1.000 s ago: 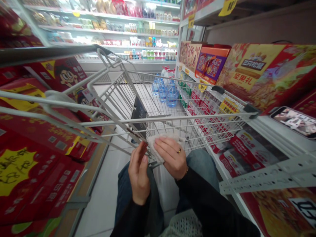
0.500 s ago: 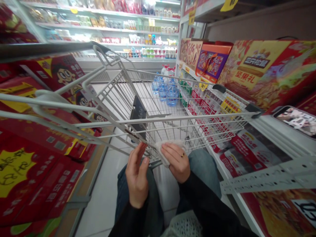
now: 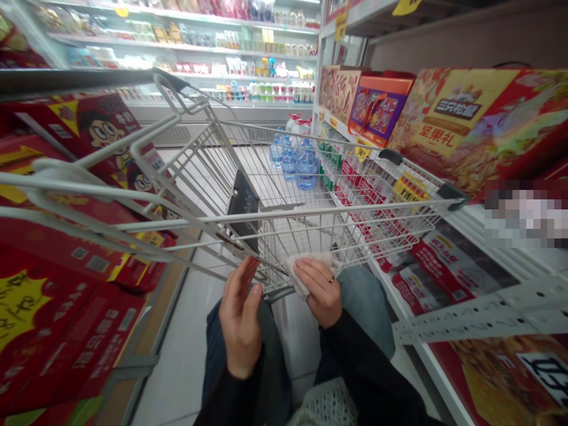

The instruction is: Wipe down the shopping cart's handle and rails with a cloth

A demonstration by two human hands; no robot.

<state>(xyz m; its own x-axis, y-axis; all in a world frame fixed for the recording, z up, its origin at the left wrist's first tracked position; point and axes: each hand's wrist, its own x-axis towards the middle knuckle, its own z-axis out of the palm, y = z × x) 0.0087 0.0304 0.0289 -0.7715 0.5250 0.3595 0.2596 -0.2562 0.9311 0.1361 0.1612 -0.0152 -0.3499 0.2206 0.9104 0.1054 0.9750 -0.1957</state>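
supermarket aisle [image 3: 177,367]: right hand [image 3: 323,294] holds white cloth [image 3: 306,271], left hand [image 3: 239,322] open.

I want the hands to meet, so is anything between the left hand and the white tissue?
Wires of the shopping cart show in the gap between the left hand and the tissue, which the right hand holds.
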